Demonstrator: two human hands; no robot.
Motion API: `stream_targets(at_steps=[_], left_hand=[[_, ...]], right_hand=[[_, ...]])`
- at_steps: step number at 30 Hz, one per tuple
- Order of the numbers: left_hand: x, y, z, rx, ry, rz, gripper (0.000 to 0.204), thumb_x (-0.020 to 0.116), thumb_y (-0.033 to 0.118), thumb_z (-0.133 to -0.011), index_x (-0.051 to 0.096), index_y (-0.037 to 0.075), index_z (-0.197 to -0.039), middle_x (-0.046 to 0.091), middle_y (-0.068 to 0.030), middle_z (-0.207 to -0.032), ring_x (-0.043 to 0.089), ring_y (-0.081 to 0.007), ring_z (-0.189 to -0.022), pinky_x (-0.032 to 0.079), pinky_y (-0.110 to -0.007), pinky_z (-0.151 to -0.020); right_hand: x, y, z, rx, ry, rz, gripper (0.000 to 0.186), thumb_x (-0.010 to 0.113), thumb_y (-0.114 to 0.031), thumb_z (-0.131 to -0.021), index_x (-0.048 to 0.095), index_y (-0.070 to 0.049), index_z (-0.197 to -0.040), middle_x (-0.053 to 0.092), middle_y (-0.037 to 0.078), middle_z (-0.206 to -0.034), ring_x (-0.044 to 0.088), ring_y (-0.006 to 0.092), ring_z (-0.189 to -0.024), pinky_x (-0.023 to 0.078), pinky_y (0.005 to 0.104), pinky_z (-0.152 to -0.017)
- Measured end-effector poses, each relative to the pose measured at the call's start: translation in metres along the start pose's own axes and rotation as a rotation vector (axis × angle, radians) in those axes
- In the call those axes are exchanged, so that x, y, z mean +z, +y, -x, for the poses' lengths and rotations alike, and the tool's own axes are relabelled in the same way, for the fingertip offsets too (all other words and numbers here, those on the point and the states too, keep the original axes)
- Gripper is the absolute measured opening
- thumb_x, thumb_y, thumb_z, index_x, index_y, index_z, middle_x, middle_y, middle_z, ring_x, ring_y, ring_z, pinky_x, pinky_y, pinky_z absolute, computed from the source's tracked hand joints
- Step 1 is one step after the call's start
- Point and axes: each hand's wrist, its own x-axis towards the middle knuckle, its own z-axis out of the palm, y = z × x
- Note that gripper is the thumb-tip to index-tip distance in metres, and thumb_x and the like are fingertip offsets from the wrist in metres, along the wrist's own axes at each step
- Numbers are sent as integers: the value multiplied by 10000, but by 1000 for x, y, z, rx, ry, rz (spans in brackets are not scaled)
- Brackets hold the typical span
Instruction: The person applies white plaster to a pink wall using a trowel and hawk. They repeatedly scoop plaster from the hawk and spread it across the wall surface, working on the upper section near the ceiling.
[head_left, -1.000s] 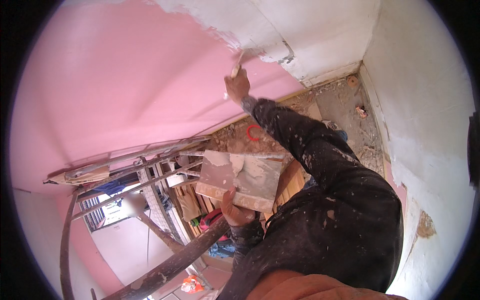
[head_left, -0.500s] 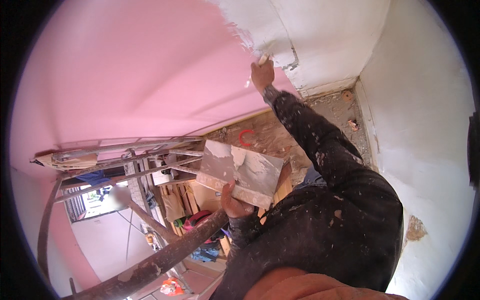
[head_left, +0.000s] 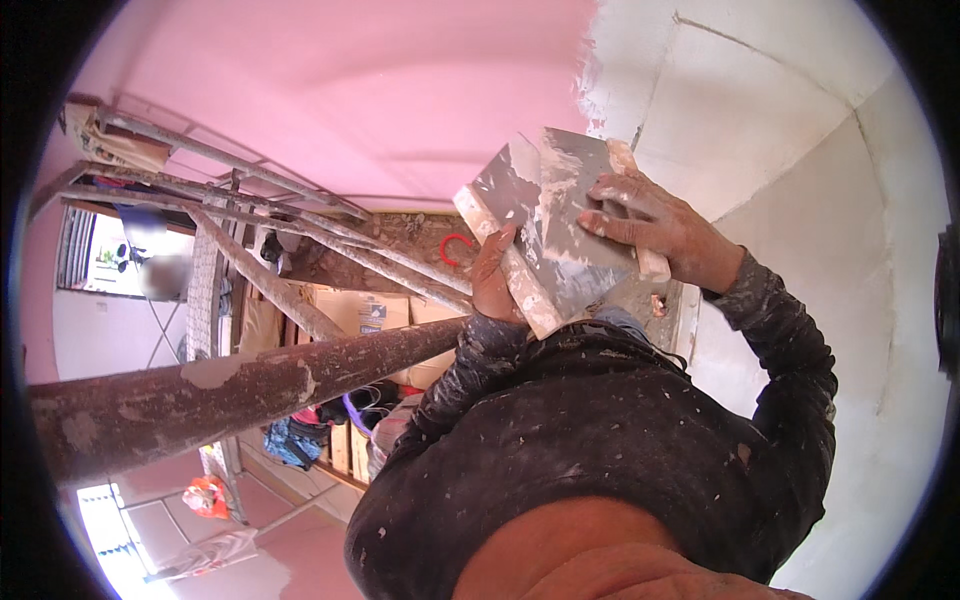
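My left hand (head_left: 495, 288) grips a wide putty knife (head_left: 502, 183) by its pale, plaster-crusted back strip, thumb on top. Its grey blade carries smears of white plaster. Over that blade lies a second wide putty knife (head_left: 563, 180), held in my right hand (head_left: 685, 237) with the fingers spread on its face. A pale strip forms its handle edge, partly covered by my hand. The two blades overlap in front of my chest, and I cannot tell how firmly they touch. Both sleeves are spotted with plaster.
Scaffold tubes (head_left: 240, 390) cross at my left. Ahead, the pink wall (head_left: 400, 80) meets a white plastered area (head_left: 740, 90). Lower down are a red curved piece (head_left: 455, 249), a cardboard box (head_left: 350, 308), blue cloth (head_left: 295, 442) and an orange bag (head_left: 205, 497).
My right hand has come back from the wall with its putty knife and laid it over the left one. The view has turned, and the left-hand putty knife appears closer and more tilted.
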Motion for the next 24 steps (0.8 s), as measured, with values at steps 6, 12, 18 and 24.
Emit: stream_targets(at_steps=[6, 12, 18, 24], left_hand=[[-3, 1, -7, 63, -16, 8, 274, 533, 139, -948, 541, -17, -1173, 615, -124, -1086, 621, -225, -1009, 511, -347, -887], [36, 14, -25, 577, 88, -660, 328, 594, 194, -949, 554, -35, -1180, 606, -89, -1092, 574, -156, -1010, 467, -286, -868], [76, 13, -37, 537, 56, -674, 356, 618, 220, -946, 554, -51, -1167, 631, -88, -1074, 566, -135, -965, 449, -264, -842], [85, 12, -61, 660, 73, -803, 371, 617, 236, -944, 557, -49, -1173, 630, -101, -1077, 567, -163, -959, 453, -287, -840]], right_hand=[[-28, 59, 28, 125, -120, 322, 552, 672, -39, -773, 569, -169, -1299, 561, 158, -1212, 516, 342, -1167, 451, 426, -987], [-62, 32, -6, 107, 50, 316, 576, 682, -70, -759, 553, -185, -1308, 577, 159, -1191, 519, 352, -1154, 439, 440, -973], [-29, 21, -11, 48, 73, 421, 592, 690, -203, -764, 527, -151, -1331, 536, 190, -1214, 490, 371, -1145, 398, 493, -949], [-5, 50, 12, 82, 86, 232, 546, 673, -134, -776, 547, -97, -1305, 528, 187, -1193, 490, 359, -1120, 408, 461, -946]])
